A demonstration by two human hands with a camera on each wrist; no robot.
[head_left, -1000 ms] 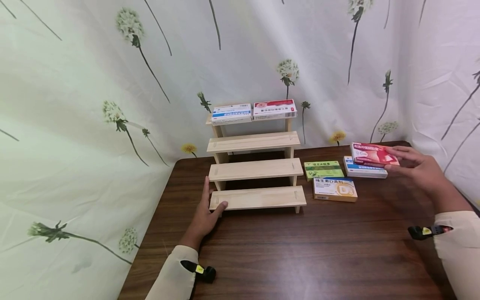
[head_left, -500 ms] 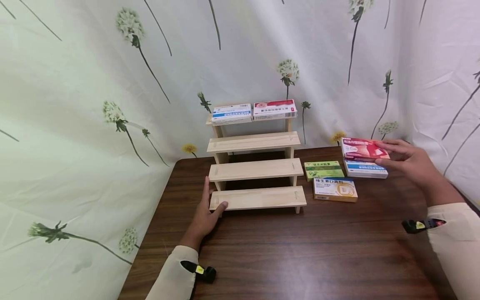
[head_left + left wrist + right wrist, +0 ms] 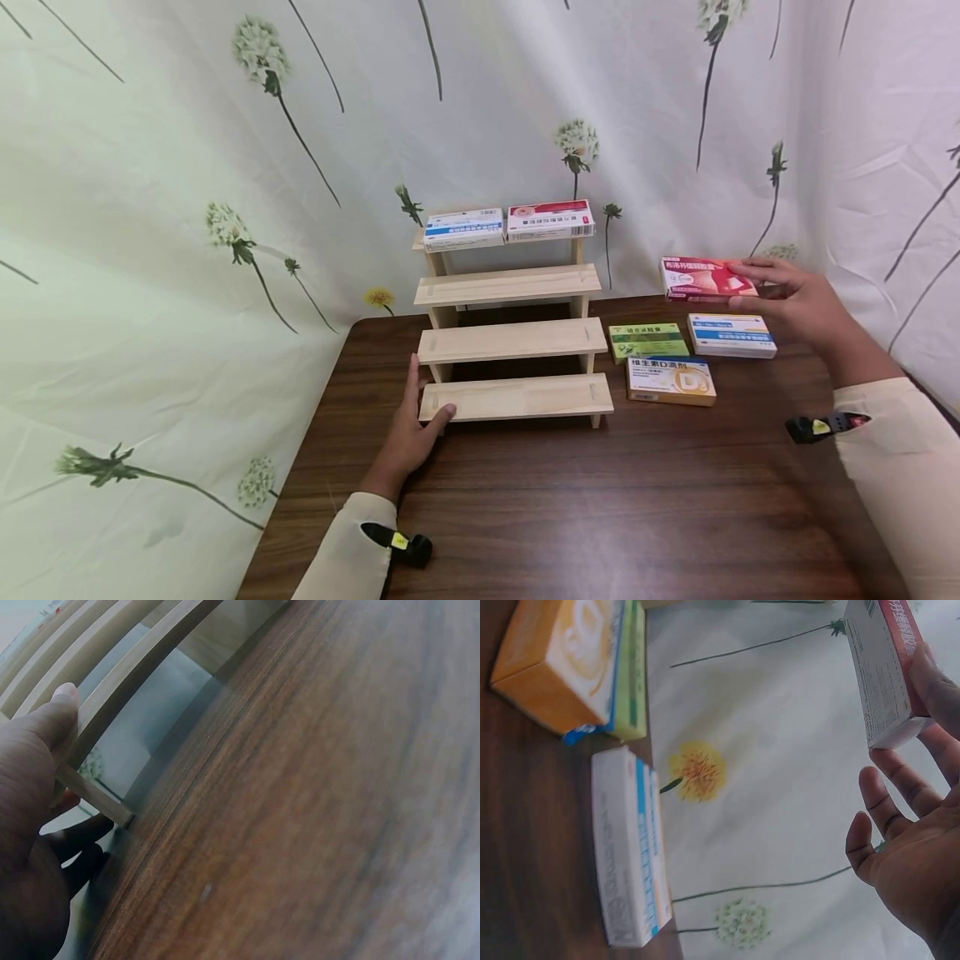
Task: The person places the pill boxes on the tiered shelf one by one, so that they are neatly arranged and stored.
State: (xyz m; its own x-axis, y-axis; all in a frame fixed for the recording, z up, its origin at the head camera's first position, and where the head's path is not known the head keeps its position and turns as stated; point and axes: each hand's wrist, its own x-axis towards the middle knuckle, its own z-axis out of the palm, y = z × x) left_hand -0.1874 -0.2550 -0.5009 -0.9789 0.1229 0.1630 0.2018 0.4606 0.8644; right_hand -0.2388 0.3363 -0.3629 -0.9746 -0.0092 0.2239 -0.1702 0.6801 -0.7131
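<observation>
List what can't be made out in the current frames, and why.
Head: smallest print on the green box and D3 box, too small.
Head: the left hand's lower fingers, hidden behind that hand and the wooden stand.
Left wrist: the stand's far end, cut off by the top edge.
Right wrist: the red box's upper end, cut off by the top edge.

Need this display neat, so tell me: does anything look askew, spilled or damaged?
Nothing looks spilled or damaged, and the wooden stand is upright. One mild oddity: on the table, the white-and-orange box lies in front of the green box, out of line with it and the nearby blue-and-white box.
</observation>
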